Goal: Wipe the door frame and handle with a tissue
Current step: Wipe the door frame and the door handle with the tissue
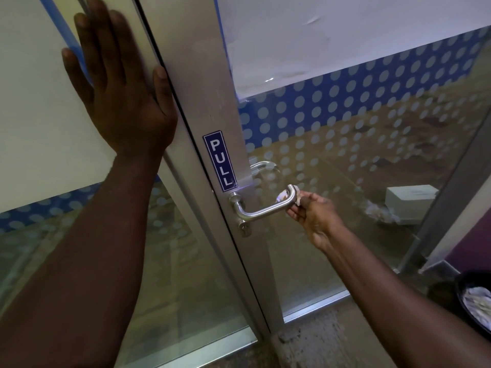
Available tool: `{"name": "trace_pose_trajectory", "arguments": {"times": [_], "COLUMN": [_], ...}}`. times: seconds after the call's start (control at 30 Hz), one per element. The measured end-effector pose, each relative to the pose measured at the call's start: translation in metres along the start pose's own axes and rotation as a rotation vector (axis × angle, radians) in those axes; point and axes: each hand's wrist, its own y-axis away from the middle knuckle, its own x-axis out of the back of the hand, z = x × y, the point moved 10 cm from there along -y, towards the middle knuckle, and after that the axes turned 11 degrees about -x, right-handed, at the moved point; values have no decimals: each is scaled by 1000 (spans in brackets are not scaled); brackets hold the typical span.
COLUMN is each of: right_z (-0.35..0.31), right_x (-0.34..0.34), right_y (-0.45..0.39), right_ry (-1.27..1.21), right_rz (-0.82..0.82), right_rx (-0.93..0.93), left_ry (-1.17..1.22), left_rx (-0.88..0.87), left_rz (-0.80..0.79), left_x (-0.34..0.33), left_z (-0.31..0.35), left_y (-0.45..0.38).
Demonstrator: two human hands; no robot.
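Right hand point(310, 213) pinching tissue point(283, 194) on handle point(261, 211) (left hand point(117, 88) flat on glass)

Head view, angled down, close to door handle point(261, 209)

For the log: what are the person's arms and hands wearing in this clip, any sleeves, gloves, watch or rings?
Nothing is worn. The left hand and right hand are bare, with no gloves and no rings visible on the fingers. Both forearms are bare as far as the picture's edge, with no sleeve, cuff, watch or bracelet in view. Anything above that is out of the picture.
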Motion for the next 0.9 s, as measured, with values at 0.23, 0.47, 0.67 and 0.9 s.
{"name": "trace_pose_trajectory", "arguments": {"times": [0.23,0.47,0.67,0.9], "right_z": [20,70,79,106], "right_x": [-4,-33,-47,-86], "right_y": [21,34,37,35], "right_ry": [-242,-293,-299,-443], "right_rz": [120,124,104,-134], "right_rx": [126,77,75,-152], "left_ry": [-30,-16,-36,-60], "left_rx": [7,22,6,38], "left_rz": [37,75,124,93], "left_x": [-1,4,15,20], "left_z": [-2,-3,2,2], "left_y": [1,3,2,3]}}
